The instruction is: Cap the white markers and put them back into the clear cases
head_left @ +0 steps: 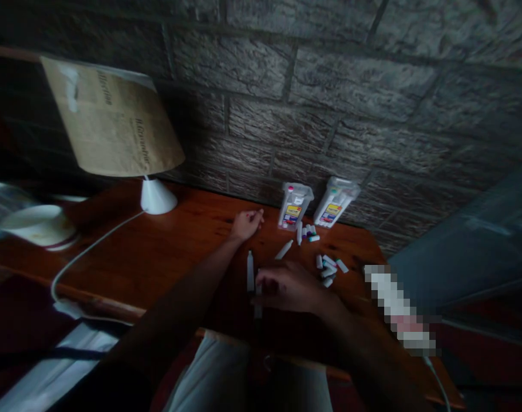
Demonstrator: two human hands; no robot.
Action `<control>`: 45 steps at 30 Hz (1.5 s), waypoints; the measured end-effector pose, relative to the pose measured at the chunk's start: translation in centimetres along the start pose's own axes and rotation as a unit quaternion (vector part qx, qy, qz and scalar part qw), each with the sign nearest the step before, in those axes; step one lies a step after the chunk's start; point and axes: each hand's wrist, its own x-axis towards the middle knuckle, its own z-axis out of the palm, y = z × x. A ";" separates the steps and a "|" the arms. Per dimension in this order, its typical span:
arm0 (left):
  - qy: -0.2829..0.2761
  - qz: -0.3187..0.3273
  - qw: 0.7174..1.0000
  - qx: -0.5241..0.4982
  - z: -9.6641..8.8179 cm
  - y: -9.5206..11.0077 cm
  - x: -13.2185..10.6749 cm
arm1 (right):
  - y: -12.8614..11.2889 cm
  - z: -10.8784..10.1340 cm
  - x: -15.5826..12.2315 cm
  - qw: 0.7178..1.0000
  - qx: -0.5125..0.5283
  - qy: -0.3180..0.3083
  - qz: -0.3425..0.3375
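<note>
My right hand [289,286] is closed in a pinch over the near part of the table, its fingertips on a white marker [258,309]. Just left of it lies another white marker [250,272], pointing away from me. My left hand [245,225] rests on the wood farther back, fingers curled in, with nothing visible in them. Between the hands and the caps lies a third marker [284,249]. One more marker [299,233] is beside the clear plastic marker case [292,214]. Several loose caps [328,264] lie right of my right hand, and more caps [310,230] near the case.
A second marker case [333,206] stands against the stone wall [261,126]. At the left are a lamp [158,197] with a paper shade and a paper cup [40,226]. The lamp cord [100,240] crosses the wooden table [192,220]. A blurred-out white object [398,309] lies at the right edge.
</note>
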 end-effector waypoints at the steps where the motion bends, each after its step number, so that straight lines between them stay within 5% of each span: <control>1: 0.001 -0.003 1.000 -0.005 0.0 0.1 0.0 | -0.2 0.1 -0.1 0.999 -0.002 -0.034 0.006; 3: 0.001 -0.007 1.000 -0.015 -0.1 0.2 -0.2 | -0.2 0.1 -0.2 0.998 -0.004 -0.055 0.016; 13: 0.002 -0.001 1.000 -0.009 -0.5 0.1 0.1 | 4.1 -0.1 0.0 0.996 -0.040 0.051 0.060; 26: 0.001 0.002 0.993 0.118 -2.1 2.4 -0.7 | 3.6 0.3 0.8 0.968 -0.136 0.091 0.191; 28: -0.053 -0.021 0.979 0.197 -3.1 3.3 -0.8 | 4.0 0.2 0.6 0.968 -0.132 0.089 0.194; 30: -0.172 -0.070 0.950 0.249 -4.3 4.3 -1.0 | 4.3 0.1 0.5 0.968 -0.127 0.092 0.197; 37: -0.410 -0.158 0.860 0.260 -6.3 6.6 -2.9 | 5.2 -0.7 0.1 0.943 -0.143 0.120 0.276; 41: -0.461 -0.146 0.838 0.252 -5.4 6.8 -3.4 | 5.6 -0.4 0.2 0.940 -0.131 0.135 0.284; 45: -0.447 -0.143 0.853 0.228 -4.2 6.4 -3.5 | 5.9 -0.1 0.3 0.949 -0.097 0.162 0.252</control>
